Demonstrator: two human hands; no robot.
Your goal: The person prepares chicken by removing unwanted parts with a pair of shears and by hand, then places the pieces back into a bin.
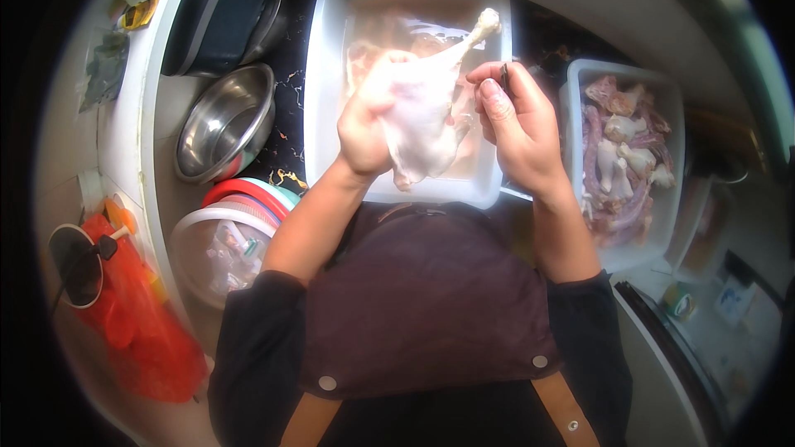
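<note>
My left hand (pixel 371 118) is wrapped around the thick end of a raw poultry leg (pixel 425 115), pale and skin-on. The leg's bony knuckle points up and to the right. Just right of the leg, my right hand (pixel 525 130) pinches a small dark metal tool (pixel 504 76) between thumb and fingers. Most of that tool is hidden, so its exact kind is unclear. Both hands are above a white plastic tub (pixel 326 74) that holds liquid and pale pieces of raw meat (pixel 366 56), partly covered by the leg and my left hand.
To the right, a second white tub (pixel 667 211) holds raw bony pieces and necks (pixel 621 161). Left of the near tub are a tilted steel bowl (pixel 227 124) and stacked plastic basins (pixel 217 230). A red plastic bag (pixel 143 323) hangs at far left.
</note>
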